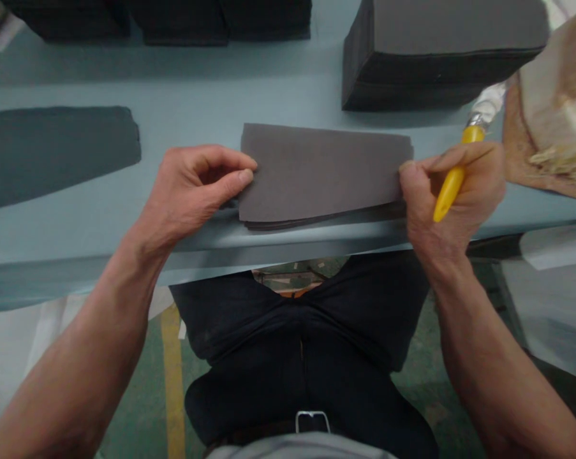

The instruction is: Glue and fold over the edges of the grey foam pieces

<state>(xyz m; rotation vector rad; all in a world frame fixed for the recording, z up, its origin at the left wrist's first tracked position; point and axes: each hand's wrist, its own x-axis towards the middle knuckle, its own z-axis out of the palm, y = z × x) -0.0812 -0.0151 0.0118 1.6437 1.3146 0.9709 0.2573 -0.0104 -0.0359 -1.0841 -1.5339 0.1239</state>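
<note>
A small pile of dark grey cut sheets (323,172) lies at the near edge of the pale blue table (196,102). My left hand (196,185) pinches the pile's left edge between thumb and fingers. On the pile's right edge, my right hand (453,188) presses with thumb and fingertips, and it also grips a brush with a yellow handle (453,182) whose whitish head (488,102) points away from me.
A tall block of stacked dark sheets (441,57) stands at the back right. More dark stacks (173,22) line the far edge. A flat dark piece (53,153) lies at the left. At the right edge sits a brown, crusted container (550,115).
</note>
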